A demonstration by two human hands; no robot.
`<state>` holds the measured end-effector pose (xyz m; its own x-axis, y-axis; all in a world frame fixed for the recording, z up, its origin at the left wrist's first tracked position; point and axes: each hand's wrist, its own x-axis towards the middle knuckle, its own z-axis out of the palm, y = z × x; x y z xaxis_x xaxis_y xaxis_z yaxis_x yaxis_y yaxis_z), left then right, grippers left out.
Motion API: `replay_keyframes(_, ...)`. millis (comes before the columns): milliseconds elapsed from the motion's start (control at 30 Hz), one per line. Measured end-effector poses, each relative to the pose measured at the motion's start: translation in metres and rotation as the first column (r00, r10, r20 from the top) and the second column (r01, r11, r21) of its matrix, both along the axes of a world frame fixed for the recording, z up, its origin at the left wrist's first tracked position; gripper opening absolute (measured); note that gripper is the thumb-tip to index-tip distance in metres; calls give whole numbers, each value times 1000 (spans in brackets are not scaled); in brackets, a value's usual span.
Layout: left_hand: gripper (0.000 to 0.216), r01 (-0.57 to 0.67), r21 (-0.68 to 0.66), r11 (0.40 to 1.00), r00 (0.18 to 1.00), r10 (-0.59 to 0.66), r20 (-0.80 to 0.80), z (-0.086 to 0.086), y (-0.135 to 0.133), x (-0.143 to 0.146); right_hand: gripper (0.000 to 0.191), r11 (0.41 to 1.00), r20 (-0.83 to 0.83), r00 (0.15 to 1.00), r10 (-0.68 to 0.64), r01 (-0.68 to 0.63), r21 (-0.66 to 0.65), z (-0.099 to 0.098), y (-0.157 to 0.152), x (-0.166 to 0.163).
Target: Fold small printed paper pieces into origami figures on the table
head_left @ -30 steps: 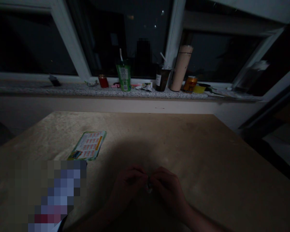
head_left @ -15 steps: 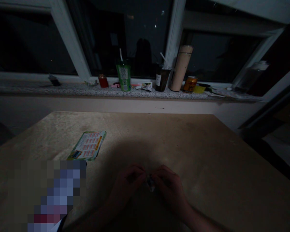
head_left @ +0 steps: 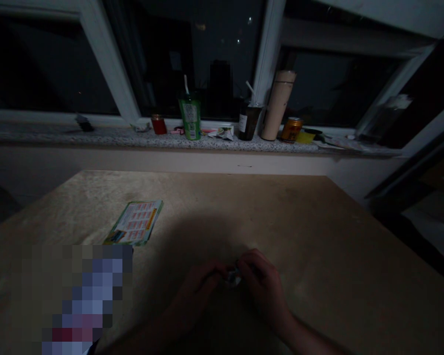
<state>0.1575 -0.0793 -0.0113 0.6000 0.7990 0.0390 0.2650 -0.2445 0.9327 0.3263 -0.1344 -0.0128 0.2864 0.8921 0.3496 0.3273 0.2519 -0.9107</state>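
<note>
Both hands meet in my own shadow near the front of a tan table. My left hand and my right hand are closed in a pinch on one small pale, shiny object held between their fingertips. It is too dark and small to name. Both forearms run back toward the bottom edge of the view.
A green printed leaflet lies on the table to the left. On the stone window sill stand a green cup with a straw, a dark cup, a tall beige flask, an orange can and a red jar.
The right hand has moved slightly up and away from me, and the left hand has dropped a little lower. The pale object between the fingers shows more clearly now.
</note>
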Motion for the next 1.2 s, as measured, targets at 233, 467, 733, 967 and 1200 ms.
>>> replay_keyframes(233, 17, -57, -59, 997, 994, 51, -96, 13, -3, 6, 18, 1000, -10, 1000, 21, -21, -5, 0, 0, -1)
replay_keyframes(467, 26, -182, -32, 983, 978, 177, -114, 6, -2, 6, 15, 999, -16, 999, 43, -44, -8, -1, -2, -2)
replay_keyframes(733, 21, -295, -20, 955, 955, 294, -36, 15, -5, 6, 18, 1000, -5, 1000, 26, -26, -9, -2, -3, 0)
replay_keyframes(967, 19, -342, 69, 937, 940, 342, 7, 8, -5, 4, 17, 1000, -6, 1000, 15, -15, 7, 0, -4, 0)
replay_keyframes(1200, 24, -331, 82, 940, 943, 333, -6, 3, -1, 2, 5, 994, -28, 994, 106, -106, 1, -1, -2, 3)
